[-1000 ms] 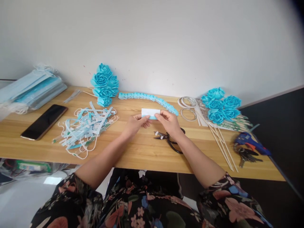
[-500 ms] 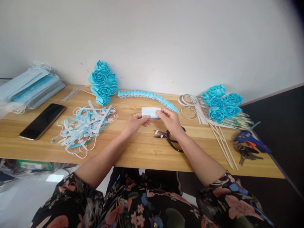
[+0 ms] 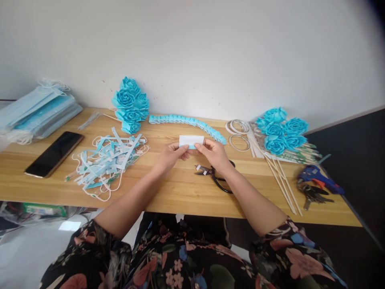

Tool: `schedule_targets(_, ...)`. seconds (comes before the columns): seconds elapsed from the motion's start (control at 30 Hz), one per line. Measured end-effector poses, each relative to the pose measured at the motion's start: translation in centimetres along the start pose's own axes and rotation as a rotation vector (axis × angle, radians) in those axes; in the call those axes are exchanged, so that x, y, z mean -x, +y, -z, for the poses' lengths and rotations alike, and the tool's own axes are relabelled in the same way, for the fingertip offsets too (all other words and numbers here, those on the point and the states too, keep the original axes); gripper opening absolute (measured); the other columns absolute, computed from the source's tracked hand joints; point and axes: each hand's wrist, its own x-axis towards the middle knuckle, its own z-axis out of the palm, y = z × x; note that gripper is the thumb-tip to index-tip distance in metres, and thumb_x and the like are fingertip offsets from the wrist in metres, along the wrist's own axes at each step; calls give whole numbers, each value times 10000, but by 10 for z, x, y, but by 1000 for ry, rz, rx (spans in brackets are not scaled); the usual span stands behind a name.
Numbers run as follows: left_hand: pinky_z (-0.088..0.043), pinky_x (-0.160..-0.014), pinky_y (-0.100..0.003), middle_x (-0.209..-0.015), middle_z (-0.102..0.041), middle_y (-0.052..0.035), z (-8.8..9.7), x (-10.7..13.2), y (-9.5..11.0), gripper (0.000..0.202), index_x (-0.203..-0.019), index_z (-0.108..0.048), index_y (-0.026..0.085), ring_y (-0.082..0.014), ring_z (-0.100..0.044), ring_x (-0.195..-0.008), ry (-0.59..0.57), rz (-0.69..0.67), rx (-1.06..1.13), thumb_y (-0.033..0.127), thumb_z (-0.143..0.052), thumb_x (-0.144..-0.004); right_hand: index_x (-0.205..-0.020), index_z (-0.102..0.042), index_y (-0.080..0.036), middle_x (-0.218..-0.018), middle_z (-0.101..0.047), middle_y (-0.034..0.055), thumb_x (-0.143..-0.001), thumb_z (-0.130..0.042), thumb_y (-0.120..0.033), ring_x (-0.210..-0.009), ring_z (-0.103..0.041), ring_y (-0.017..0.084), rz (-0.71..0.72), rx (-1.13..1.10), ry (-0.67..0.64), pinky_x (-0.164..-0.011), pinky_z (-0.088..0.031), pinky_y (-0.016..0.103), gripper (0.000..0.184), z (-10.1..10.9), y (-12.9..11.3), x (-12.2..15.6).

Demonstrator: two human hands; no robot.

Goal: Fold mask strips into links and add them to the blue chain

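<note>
Between my two hands, above the middle of the table, is a small white-and-blue piece of mask fabric (image 3: 191, 139); its lower edge shows a folded blue strip. My left hand (image 3: 172, 155) pinches the left end, thumb on the near face. At the right end my right hand (image 3: 214, 154) pinches it too, with its thumb on the blue fold. Black-handled scissors (image 3: 213, 173) lie just below my right hand, with white scraps on the blades. Behind the hands a long curved row of folded blue pieces (image 3: 180, 119) rests on the table.
Cut mask straps and strips (image 3: 110, 162) are heaped at left, beside a phone (image 3: 54, 154) and stacked face masks (image 3: 39, 110). Blue fabric roses (image 3: 129, 102) stand behind them. On the right are tape rolls (image 3: 240, 148), more roses (image 3: 275, 129), wooden sticks (image 3: 282, 186), a glue gun (image 3: 319, 176) and keys (image 3: 311, 196).
My right thumb has slid left and down along the fabric piece, onto its blue folded edge. The left hand holds nearly the same place.
</note>
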Motion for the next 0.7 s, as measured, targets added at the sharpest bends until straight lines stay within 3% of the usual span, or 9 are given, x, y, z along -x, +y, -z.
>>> schedule_targets(0.17, -451, -609, -261, -678, -697, -49, 2, -1, -2, 337, -740, -726, 118, -106, -560, -577, 3, -14, 12, 451, -771, -709, -667, -611, -181, -649, -639, 7, -797, -662, -508, -612, -534, 131, 2, 6, 13, -609, -426, 267, 356, -1, -5, 1)
schedule_targets(0.4, -420, -586, -235, -652, -668, -26, 1, -2, -2, 253, -695, -677, 127, -90, -544, -573, 103, 18, 200, 352, -791, -711, -723, -656, -165, -715, -698, 33, -795, -664, -484, -623, -568, 138, -14, -5, -89, -609, -430, 269, 327, -3, -7, 4)
schedule_targets(0.53, -424, -584, -237, -654, -629, -10, -3, 0, 0, 281, -710, -670, 136, -101, -549, -618, 45, 51, 300, 375, -816, -690, -707, -659, -165, -670, -679, 20, -805, -654, -466, -595, -538, 128, -8, 31, -45, -577, -400, 259, 317, -5, -5, 6)
schedule_targets(0.7, -411, -587, -236, -656, -633, -29, -3, 1, -1, 290, -657, -672, 123, -107, -554, -635, 15, 91, 270, 371, -820, -686, -682, -631, -175, -663, -673, 11, -818, -651, -466, -594, -549, 132, 1, 37, -46, -582, -419, 265, 322, -6, -4, 7)
